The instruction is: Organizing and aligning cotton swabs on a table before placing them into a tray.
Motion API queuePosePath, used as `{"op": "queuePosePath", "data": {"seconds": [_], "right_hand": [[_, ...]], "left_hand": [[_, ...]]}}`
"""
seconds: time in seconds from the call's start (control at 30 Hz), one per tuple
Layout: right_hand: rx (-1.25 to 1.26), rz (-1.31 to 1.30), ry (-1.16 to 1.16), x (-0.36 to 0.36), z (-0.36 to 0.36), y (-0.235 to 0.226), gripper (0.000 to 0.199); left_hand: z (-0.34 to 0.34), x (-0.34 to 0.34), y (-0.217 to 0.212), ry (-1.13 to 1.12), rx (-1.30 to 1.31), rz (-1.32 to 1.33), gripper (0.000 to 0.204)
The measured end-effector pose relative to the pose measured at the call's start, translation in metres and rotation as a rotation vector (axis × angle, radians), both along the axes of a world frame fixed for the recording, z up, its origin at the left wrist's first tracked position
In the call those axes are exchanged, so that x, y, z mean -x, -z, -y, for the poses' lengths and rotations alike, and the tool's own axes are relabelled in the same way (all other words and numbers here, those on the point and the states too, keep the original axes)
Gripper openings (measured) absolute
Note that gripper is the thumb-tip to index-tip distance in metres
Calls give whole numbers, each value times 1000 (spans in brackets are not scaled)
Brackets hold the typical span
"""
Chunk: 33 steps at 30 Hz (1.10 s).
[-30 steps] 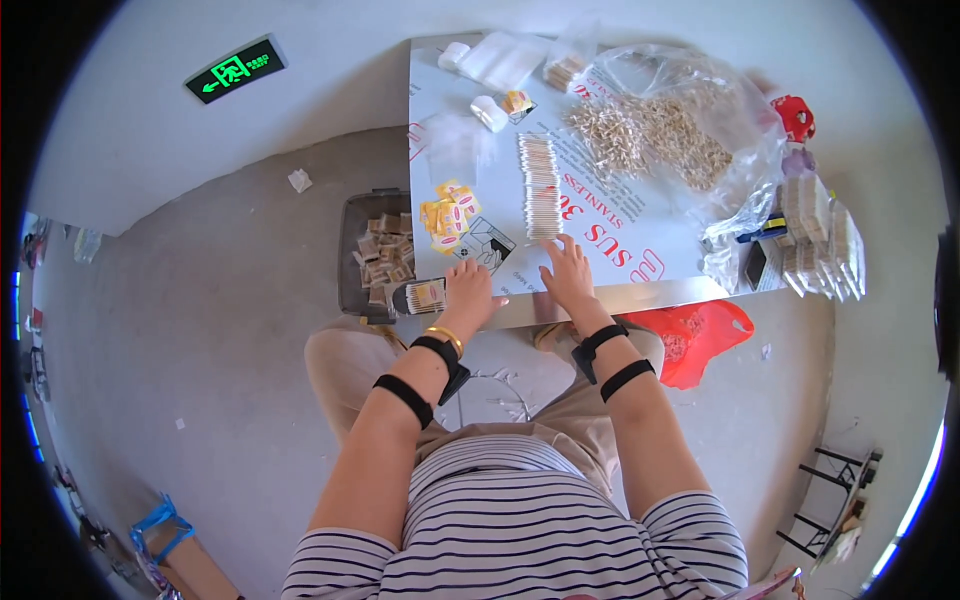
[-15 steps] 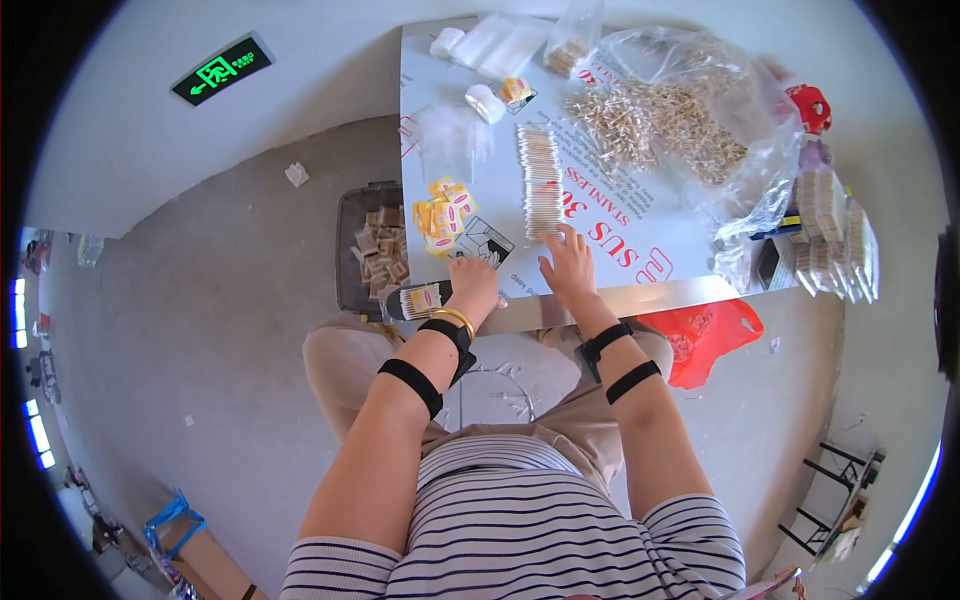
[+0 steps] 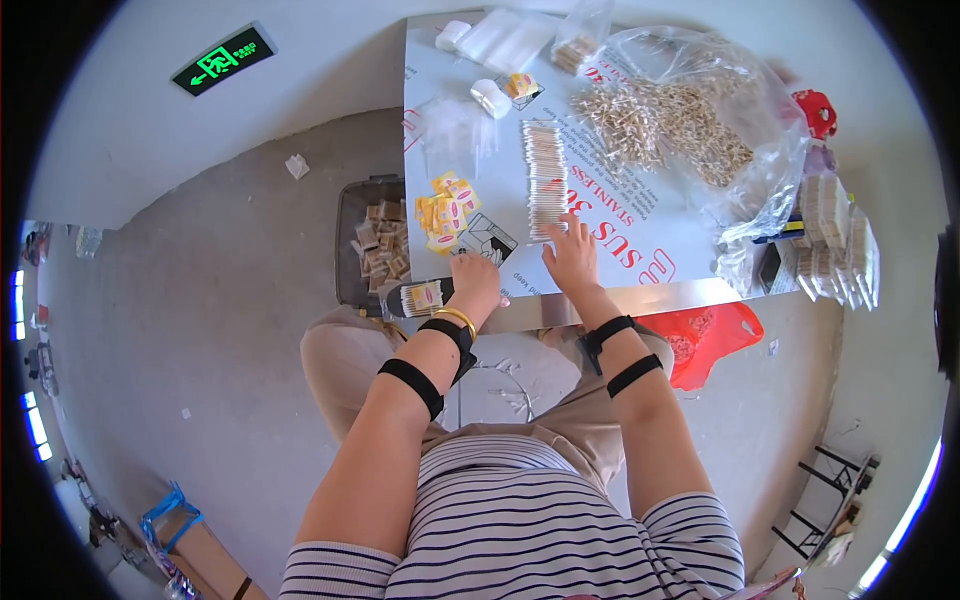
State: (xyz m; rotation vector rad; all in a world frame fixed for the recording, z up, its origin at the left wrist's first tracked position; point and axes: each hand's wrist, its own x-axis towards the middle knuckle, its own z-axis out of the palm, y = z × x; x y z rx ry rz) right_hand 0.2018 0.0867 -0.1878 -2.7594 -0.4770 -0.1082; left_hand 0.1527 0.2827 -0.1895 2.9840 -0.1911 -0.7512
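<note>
A long row of cotton swabs (image 3: 546,175) lies side by side on the table, running away from me. At its near end is my right hand (image 3: 574,258), fingers apart, with the fingertips touching or just above the last swabs. My left hand (image 3: 475,282) rests by the table's front edge with its fingers curled in; whatever they may hold is hidden. Beside the left wrist lies a clear pack of swabs with a yellow card (image 3: 422,297), on something dark. Small yellow cards (image 3: 446,212) form a loose pile beyond the left hand.
A large clear bag (image 3: 775,110) spills loose swabs (image 3: 625,120) at the back right. Clear empty bags (image 3: 455,135) lie at left. Filled packs (image 3: 835,240) stand at the right edge. A dark bin (image 3: 350,240) of packs sits left of the table; a red bag (image 3: 715,345) hangs below it.
My right hand has moved slightly forward over the near end of the swab row. My left hand has stayed almost in place. The whole view has shifted a little.
</note>
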Motion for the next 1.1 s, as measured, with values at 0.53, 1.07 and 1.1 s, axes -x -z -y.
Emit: {"op": "queuePosePath", "data": {"seconds": [0.53,1.07,1.1], "right_hand": [[-15,8,-3,-18,-1,-2,31],[-3,-4,8,-29,-4,2,30],[-3,-4,7,-30,-4,3,30]], "left_hand": [[5,-2,2,5,-75,-7,76],[6,-6,3,20,-91,-68,77],[6,-6,3,20,-95,-69,77]]}}
